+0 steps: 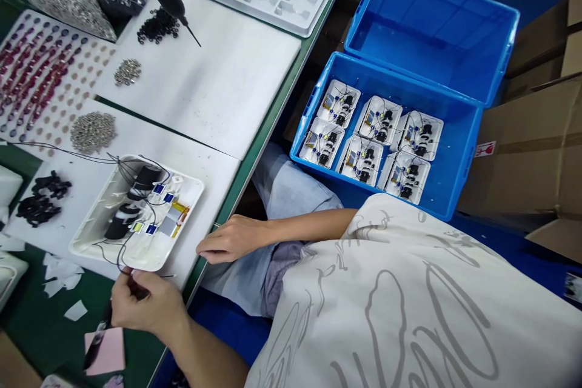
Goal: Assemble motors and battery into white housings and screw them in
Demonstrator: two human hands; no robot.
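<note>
The fingers of my left hand (152,304) pinch a dark wire (119,258) at the white shell (152,256), probably to steady it. My right hand (231,240), loosely curled, rests beside the shell; I can't tell whether it holds anything. The shell lies open side up on a white mat (211,188), presumably for access; inside sit black cylinders (119,224), blue squares (151,229) and a yellow-edged grey piece (171,222).

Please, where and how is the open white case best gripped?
I would grip the white case by the rim facing the person, pinching its wall, coming from that side: the case lies open side up, this rim looks bare, while dark wires cross its far corner and the left hand is at another side.
</note>
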